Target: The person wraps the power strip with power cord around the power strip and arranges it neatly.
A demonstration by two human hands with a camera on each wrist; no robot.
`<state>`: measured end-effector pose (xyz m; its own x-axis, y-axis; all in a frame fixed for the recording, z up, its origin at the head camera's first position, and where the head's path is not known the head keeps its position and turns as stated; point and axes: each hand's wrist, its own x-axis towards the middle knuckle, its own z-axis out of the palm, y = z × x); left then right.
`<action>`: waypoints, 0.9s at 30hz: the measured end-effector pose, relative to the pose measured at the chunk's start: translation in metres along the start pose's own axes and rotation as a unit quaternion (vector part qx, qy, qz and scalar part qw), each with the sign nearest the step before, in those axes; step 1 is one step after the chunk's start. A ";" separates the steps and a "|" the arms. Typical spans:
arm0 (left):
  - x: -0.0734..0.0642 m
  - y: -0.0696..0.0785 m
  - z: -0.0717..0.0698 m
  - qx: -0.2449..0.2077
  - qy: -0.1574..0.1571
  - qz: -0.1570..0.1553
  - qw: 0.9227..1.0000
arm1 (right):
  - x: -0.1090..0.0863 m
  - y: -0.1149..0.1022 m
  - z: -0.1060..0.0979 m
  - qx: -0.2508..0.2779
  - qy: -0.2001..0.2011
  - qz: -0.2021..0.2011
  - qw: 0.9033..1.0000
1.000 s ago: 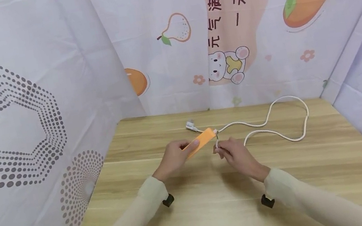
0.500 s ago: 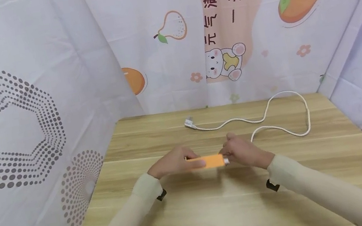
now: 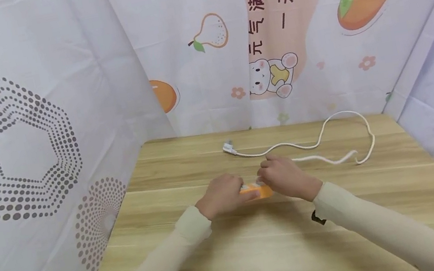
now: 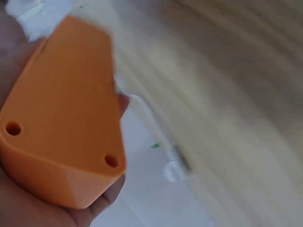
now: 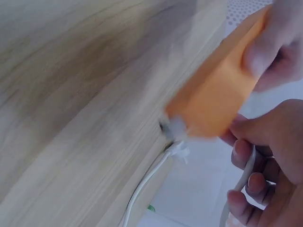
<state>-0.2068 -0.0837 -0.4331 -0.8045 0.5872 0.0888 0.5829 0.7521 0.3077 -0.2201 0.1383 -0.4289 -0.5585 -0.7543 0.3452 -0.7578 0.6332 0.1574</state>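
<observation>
An orange power strip [image 3: 264, 192] is in my left hand [image 3: 222, 195], whose fingers and thumb wrap its body. In the left wrist view, the smooth orange underside [image 4: 66, 104] has two round holes by its near end. My right hand [image 3: 287, 178] is close by the strip's other end. The right wrist view has its curled fingers holding a white cable [image 5: 247, 172], beside the strip's blurred end fitting [image 5: 175, 127]. The cable's white plug [image 3: 228, 148] lies on the table toward the back.
From the plug, more white cable [image 3: 366, 128] loops across the wooden table [image 3: 248, 265] to the right. Patterned curtains [image 3: 191, 86] hang behind the table and along its left side [image 3: 27, 149].
The power strip has come nearer and levelled from its tilt, then rolled so a pale face shows at its top. My hands are closer together. The cable's near stretch has shifted and blurs.
</observation>
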 end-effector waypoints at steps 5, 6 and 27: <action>-0.001 -0.005 0.006 0.028 0.065 -0.033 0.997 | 0.002 -0.005 -0.003 0.016 0.005 0.014 1.000; -0.001 -0.005 0.006 0.034 0.071 -0.034 0.996 | 0.002 -0.006 -0.004 0.017 0.005 0.018 1.000; 0.000 -0.009 0.004 -0.133 0.167 -0.060 0.975 | -0.017 -0.015 -0.014 0.161 0.106 0.175 0.965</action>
<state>-0.2118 -0.0891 -0.4394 -0.8830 0.3368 0.3269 0.4683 0.6793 0.5650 -0.1948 0.1437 -0.4243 -0.7439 -0.4293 0.5121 -0.6195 0.7303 -0.2878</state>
